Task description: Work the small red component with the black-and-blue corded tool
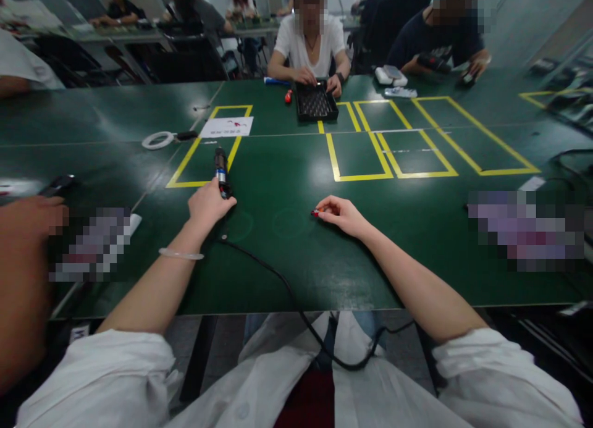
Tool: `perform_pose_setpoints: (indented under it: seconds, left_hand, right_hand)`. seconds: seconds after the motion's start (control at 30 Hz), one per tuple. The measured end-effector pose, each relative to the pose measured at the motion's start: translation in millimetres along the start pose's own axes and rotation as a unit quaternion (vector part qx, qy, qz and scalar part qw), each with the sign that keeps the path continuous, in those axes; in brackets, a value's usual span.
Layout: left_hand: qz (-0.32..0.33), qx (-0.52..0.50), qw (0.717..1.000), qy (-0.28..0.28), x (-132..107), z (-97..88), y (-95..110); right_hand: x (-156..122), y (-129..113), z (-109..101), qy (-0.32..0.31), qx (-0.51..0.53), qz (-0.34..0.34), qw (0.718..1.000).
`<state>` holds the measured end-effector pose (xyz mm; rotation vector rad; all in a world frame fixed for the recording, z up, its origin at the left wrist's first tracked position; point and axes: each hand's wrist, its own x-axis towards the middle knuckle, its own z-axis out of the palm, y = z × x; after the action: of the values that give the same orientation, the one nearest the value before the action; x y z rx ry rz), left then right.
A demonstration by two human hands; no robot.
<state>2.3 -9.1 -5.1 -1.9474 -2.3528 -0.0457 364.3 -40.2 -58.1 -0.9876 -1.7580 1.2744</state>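
My left hand (208,204) is closed around the near end of a black cylindrical tool (220,162) with a blue and silver band. The tool lies pointing away from me, its far end inside a yellow-taped outline. What kind of tool it is, I cannot make out. To the right, my right hand (341,216) rests low over the green table (273,267), pinching a small red and dark part (315,212) between thumb and fingers. Most of that part is hidden by the fingers.
A black cable (278,272) runs across the table into my lap. Beyond are a printed sheet (227,126), a white cable coil (159,140) and a black tray (317,114) handled by a person opposite. Blurred-out screens lie left and right; another person's hand (32,221) is at left.
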Motion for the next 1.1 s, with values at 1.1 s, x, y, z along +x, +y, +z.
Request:
perform_pose_setpoints:
  seconds: [1.1]
  left_hand:
    - [0.309, -0.124, 0.942, 0.053, -106.0, 4.3, 158.1]
  right_hand:
    - [-2.9, 0.2, -4.3, 0.003, -0.077, -0.064, 0.995]
